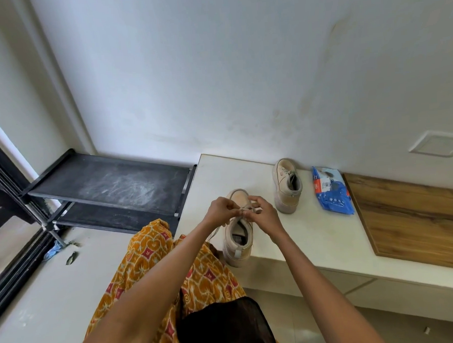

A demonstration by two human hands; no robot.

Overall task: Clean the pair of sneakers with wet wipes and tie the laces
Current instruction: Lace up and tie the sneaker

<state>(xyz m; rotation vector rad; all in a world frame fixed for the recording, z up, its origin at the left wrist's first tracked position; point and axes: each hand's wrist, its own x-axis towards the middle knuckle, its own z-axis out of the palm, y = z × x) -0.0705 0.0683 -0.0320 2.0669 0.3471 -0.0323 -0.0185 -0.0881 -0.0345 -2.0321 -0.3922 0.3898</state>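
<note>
Nearest the camera, two bare forearms reach up from 6 o'clock over an orange patterned garment (156, 256) toward the frame's centre. The left hand (220, 208) and the right hand (261, 213) meet over the near sneaker (238, 239), a beige high-top standing at the front edge of a white ledge (312, 235), heel toward the person. Both hands have their fingers curled in, each pinching a part of the lace (244, 210) just above the tongue; which strand each holds is too small to tell. A loose lace end trails off toward 7 o'clock.

The second sneaker (286, 186) stands at about 2 o'clock of the first, well apart, its lace apparently already knotted. Just beyond it at 3 o'clock lies a blue wet-wipes pack (331, 190), beside a wooden board (417, 219). A black shoe rack (110, 188) sits at 9 o'clock.

The step in hand looks like forming the bow. To do it well, keep tension even on both strands so the first crossing stays tight against the tongue, make loops of matching length, and pull outward, not up, so the shoe does not tip off the edge.
</note>
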